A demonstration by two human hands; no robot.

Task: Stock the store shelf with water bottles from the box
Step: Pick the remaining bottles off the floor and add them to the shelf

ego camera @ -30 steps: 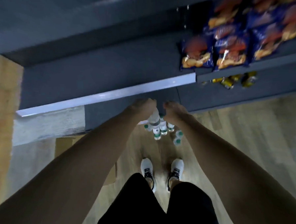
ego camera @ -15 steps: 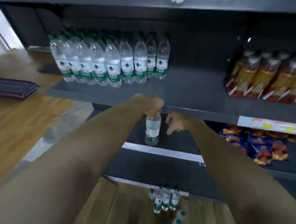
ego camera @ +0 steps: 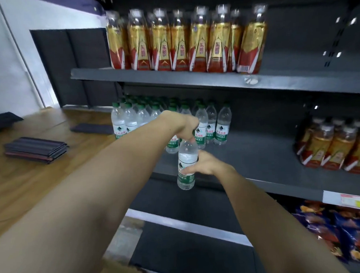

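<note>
I hold one clear water bottle with a green-and-white label upright, in front of the middle shelf's front edge. My left hand grips it from above around the cap and neck. My right hand wraps the label from the right side. On the dark grey shelf behind stand several matching water bottles in rows at the left; the shelf surface to their right is bare. The box is not in view.
Gold-and-red drink bottles fill the upper shelf, and more of them stand at the right of the middle shelf. Blue snack bags lie on a lower shelf. A stack of dark flat panels rests on the wooden floor.
My view has swung up from the floor to the shelves. The bottle has risen from the cluster on the floor to shelf height, and my right hand has closed on its label.
</note>
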